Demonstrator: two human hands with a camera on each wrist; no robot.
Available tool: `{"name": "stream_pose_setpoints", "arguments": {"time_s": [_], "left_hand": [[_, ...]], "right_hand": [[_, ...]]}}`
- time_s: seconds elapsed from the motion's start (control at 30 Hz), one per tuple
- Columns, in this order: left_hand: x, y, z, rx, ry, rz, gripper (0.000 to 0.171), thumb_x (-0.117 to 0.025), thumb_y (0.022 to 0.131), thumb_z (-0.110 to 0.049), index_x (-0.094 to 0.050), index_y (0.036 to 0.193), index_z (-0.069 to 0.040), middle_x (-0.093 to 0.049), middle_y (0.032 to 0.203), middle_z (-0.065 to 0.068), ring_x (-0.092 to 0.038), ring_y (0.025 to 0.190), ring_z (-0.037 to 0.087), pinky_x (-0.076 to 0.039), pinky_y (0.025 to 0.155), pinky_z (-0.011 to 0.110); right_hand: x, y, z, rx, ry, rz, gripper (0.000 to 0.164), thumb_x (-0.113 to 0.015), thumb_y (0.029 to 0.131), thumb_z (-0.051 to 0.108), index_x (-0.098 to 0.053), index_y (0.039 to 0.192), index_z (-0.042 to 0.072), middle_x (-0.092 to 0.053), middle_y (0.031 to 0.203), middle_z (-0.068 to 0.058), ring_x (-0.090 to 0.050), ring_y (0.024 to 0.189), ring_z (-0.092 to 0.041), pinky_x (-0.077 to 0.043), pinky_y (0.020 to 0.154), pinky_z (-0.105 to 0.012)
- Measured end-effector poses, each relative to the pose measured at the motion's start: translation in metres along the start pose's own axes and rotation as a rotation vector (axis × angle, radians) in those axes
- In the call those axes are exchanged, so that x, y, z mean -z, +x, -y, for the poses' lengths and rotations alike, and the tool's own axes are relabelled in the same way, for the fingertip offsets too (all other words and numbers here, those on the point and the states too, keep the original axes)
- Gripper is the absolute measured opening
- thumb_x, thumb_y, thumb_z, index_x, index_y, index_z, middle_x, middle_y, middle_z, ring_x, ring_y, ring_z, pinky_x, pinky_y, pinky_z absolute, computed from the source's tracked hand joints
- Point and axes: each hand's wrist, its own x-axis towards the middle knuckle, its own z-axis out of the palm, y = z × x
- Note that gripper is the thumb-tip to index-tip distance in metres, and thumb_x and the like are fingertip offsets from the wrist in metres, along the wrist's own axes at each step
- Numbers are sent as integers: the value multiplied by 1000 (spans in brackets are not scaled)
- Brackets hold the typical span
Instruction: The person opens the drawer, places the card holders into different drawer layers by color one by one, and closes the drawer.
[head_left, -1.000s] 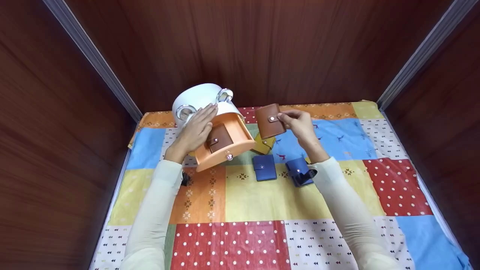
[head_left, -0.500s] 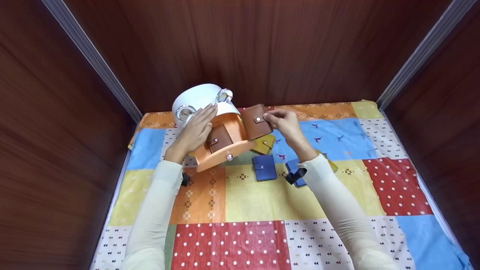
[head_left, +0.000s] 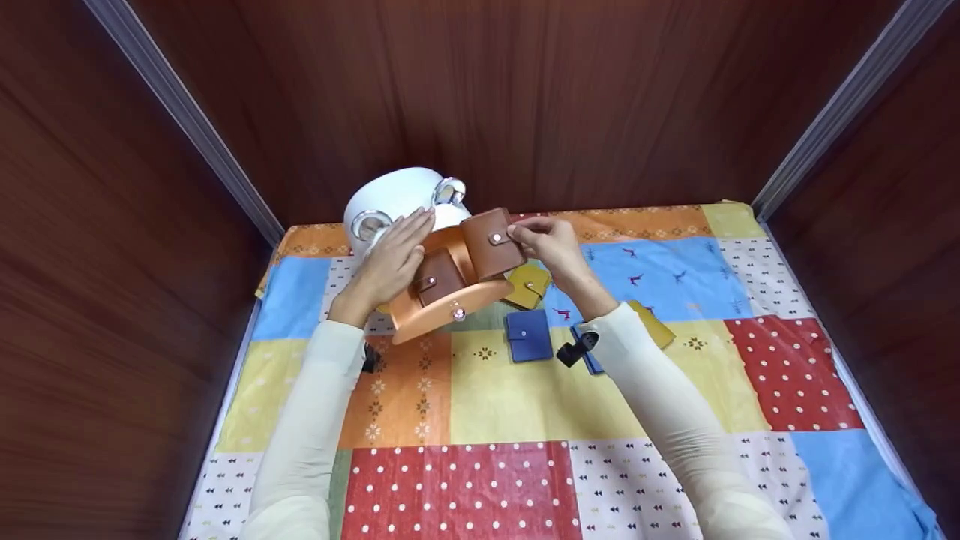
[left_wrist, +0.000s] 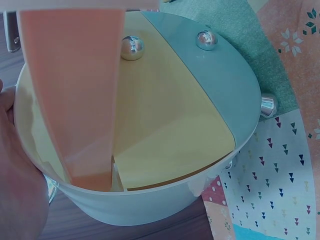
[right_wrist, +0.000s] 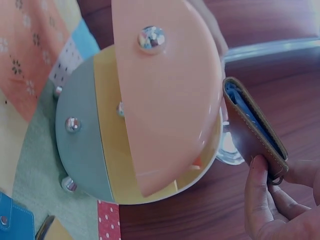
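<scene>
My right hand point(head_left: 553, 247) pinches a brown wallet point(head_left: 487, 251) by its snap-strap edge, holding it over the right part of a pulled-out orange drawer point(head_left: 424, 324). Another brown wallet point(head_left: 448, 287) lies inside that drawer. With straight fingers, my left hand point(head_left: 391, 259) rests on the white rounded drawer unit point(head_left: 405, 191). In the right wrist view the held wallet point(right_wrist: 250, 125) is edge-on beside the orange drawer front point(right_wrist: 170, 95), its blue inside showing. The left wrist view has yellow point(left_wrist: 160, 115) and teal point(left_wrist: 225, 75) drawer fronts below the orange one, both pushed in.
A yellow wallet point(head_left: 529, 285) and a blue wallet point(head_left: 529, 335) lie right of the drawer. Another blue wallet point(head_left: 591, 358) is partly hidden by my right wrist camera, and a yellow wallet point(head_left: 652, 324) lies beyond my forearm. Brown wood-look panels point(head_left: 480, 97) enclose the patchwork-covered surface.
My right hand has moved left, carrying the brown wallet from beside the drawer to over it. The left hand and the drawer unit have stayed still.
</scene>
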Motion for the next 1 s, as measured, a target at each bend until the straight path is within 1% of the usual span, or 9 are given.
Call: {"name": "stream_pose_setpoints", "arguments": {"time_s": [0.1,0.23,0.4,0.6,0.77,1.0], "left_hand": [[0,0,1,2,-2,2,56,-32,113,-20,-29,168,-9,-25,178,5,-19,167,26,-8,139,39],[-1,0,0,20,-5,9,56,-33,114,-20,-27,169,-11,-23,178,4,-17,167,24,-7,139,39],[0,0,-1,37,-9,15,56,-34,114,-17,-27,169,-13,-22,179,2,-17,168,23,-7,139,40],[0,0,-2,45,-11,16,56,-35,114,-17,-27,169,-14,-21,179,1,-16,168,23,-7,139,41],[-1,1,-1,44,-6,16,56,-34,114,-20,-27,169,-14,-22,179,1,-16,168,23,-7,139,40],[-1,0,0,25,-11,2,56,-33,114,-20,-29,168,-11,-25,178,3,-19,167,25,-8,139,41]], "right_hand": [[-5,2,1,-11,24,2,23,-72,102,14,-75,114,-5,-72,99,-3,-73,83,-11,-64,78,-24],[-11,4,2,-19,30,-2,24,-71,102,13,-74,116,-6,-72,98,-3,-72,81,-10,-64,77,-23],[-17,5,2,-20,0,4,23,-71,102,14,-75,115,-4,-73,100,-4,-73,82,-11,-65,76,-24],[-21,5,-1,-16,-20,34,22,-70,104,16,-77,113,-3,-74,100,-5,-73,82,-12,-64,75,-24],[-27,6,-4,-14,-27,53,23,-71,103,16,-78,114,-3,-75,100,-4,-72,83,-11,-64,76,-24],[-35,4,-7,-22,-103,75,22,-71,104,20,-79,113,2,-78,105,-8,-73,86,-13,-65,79,-25]]}}
